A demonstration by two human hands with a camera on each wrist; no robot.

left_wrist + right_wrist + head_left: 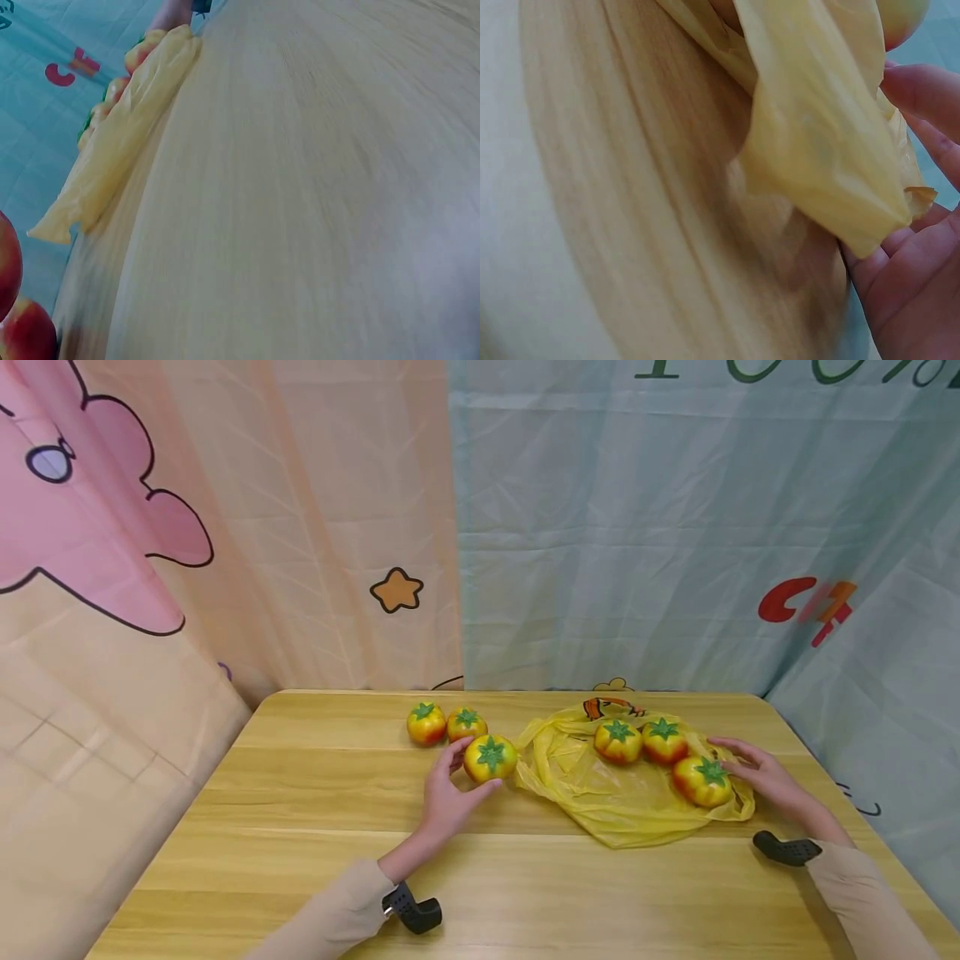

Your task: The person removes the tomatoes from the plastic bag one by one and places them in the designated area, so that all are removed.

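Backdrop: printed curtains [540, 527] hang behind, peach at left with an orange star [396, 591], pale blue at right.
Bench: wood-grained bench [300, 802], pale bands running across it.
Left hand: left hand [448, 797], its grip closed around the held fruit [491, 758] between thumb and fingers.
Held fruit: yellow with a green leafy top, left of the bag; whether it touches the bench, I cannot tell.
Far pair: two similar fruits [426, 724] on the bench just beyond it, side by side.
Yellow bag: thin crumpled plastic bag [577, 789] spread flat; three fruits [619, 742] sit within its outline, toward its right half.
Right hand: right hand [776, 781] at the bag's right edge, grip wide, fingers extended beside the nearest fruit.
Wrists: black devices [786, 849] over beige sleeves [870, 893].
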